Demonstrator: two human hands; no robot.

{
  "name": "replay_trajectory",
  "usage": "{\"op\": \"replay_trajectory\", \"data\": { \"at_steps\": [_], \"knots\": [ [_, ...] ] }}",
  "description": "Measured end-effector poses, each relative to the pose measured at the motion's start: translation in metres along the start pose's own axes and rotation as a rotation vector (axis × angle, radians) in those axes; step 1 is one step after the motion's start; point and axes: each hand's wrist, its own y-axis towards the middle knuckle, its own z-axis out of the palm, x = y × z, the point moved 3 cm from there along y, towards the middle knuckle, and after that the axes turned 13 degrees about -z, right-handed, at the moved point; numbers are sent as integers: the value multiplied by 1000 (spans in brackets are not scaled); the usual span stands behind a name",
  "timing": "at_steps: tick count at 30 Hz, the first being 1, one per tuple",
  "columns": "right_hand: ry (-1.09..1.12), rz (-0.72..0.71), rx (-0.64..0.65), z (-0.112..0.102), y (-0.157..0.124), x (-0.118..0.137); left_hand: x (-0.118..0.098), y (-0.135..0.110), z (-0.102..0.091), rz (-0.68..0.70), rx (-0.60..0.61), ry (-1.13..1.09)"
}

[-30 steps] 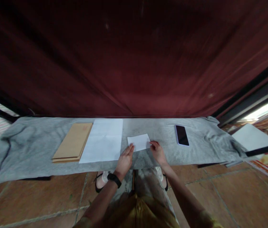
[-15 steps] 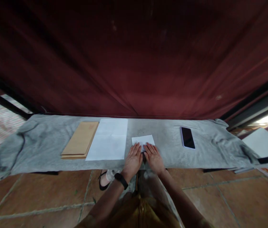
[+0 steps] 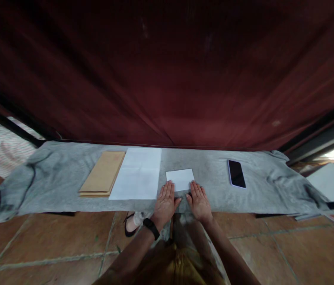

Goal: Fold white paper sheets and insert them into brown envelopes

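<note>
A small white folded-looking piece of paper (image 3: 180, 179) lies flat on the grey cloth (image 3: 208, 166) in front of me. My left hand (image 3: 166, 202) rests flat at its lower left corner, fingers stretched out and the thumb apart. At the lower right corner lies my right hand (image 3: 199, 201), also flat with straight fingers. Neither hand grasps anything. Left of the small paper is a large white sheet (image 3: 137, 178) with faint crease lines. Beside that sheet sits a stack of brown paper envelopes (image 3: 103, 172).
A phone (image 3: 237, 174) with a pale purple edge lies to the right on the cloth. Behind the narrow cloth-covered surface hangs a dark red curtain (image 3: 167, 99). A white board-like object (image 3: 333, 180) is at the far right. Tiled floor (image 3: 60, 237) shows below.
My hands have slid apart, from the middle of the small paper to its two lower corners. More of its surface now shows. The view has shifted slightly.
</note>
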Motion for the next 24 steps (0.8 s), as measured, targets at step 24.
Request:
{"op": "replay_trajectory", "data": {
  "at_steps": [24],
  "knots": [
    [222, -44, -11, 2, 56, 11, -7, 45, 21, -94, 9, 4]
  ]
}}
